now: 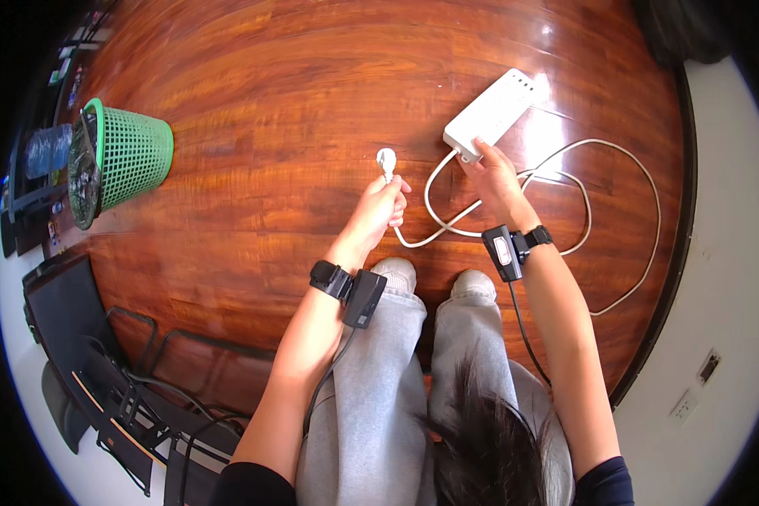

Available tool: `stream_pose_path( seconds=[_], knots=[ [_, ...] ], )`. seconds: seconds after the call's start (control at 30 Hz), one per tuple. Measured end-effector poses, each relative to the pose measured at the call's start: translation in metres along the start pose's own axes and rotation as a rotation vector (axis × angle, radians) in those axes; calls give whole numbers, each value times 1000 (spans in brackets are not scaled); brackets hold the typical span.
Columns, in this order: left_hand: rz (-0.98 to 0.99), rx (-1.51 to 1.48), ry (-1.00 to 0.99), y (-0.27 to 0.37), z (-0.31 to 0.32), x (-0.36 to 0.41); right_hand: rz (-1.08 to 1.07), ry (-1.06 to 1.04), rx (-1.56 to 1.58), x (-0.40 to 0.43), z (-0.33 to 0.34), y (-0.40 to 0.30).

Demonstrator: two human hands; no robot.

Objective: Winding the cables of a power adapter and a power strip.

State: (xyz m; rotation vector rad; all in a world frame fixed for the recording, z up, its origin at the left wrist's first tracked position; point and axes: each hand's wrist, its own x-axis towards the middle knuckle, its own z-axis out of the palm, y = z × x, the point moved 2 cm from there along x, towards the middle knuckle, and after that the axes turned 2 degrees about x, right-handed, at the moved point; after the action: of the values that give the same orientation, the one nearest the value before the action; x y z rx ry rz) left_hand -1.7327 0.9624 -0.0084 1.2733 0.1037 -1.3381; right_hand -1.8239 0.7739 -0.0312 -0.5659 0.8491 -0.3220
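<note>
My left hand (381, 205) grips the white cable just below its plug (386, 160), whose head points away from me. A white power strip (490, 114) is held at its near end by my right hand (494, 174), thumb on top and fingers underneath. Its far end carries a row of small dark ports. From the strip's near end the white cable (658, 209) leaves, crosses itself between my hands and runs in wide loops to the right. Both wrists wear a black strap with a small black box and a black wire.
A green lattice wastebasket (136, 152) with a dark liner is at the left. Black furniture and cables (139, 392) fill the lower left. On the right, a white wall (702, 272) bears a wall socket (684, 405). My shoes (474, 284) rest on the glossy wooden floor (278, 126).
</note>
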Motion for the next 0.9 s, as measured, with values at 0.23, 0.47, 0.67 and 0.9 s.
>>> stream_pose_path(
  seconds=[0.23, 0.47, 0.67, 0.9],
  knots=[
    [-56, -97, 62, 4, -10, -10, -24, 174, -171, 12, -20, 6],
    [228, -338, 271, 22, -19, -19, -60, 447, -492, -27, -21, 33],
    [170, -809, 32, 48, -19, -40, 801, 162, -109, -81, 28, 44],
    [284, -732, -249, 104, -9, -95, 161, -235, 116, -99, 96, -49]
  ],
)
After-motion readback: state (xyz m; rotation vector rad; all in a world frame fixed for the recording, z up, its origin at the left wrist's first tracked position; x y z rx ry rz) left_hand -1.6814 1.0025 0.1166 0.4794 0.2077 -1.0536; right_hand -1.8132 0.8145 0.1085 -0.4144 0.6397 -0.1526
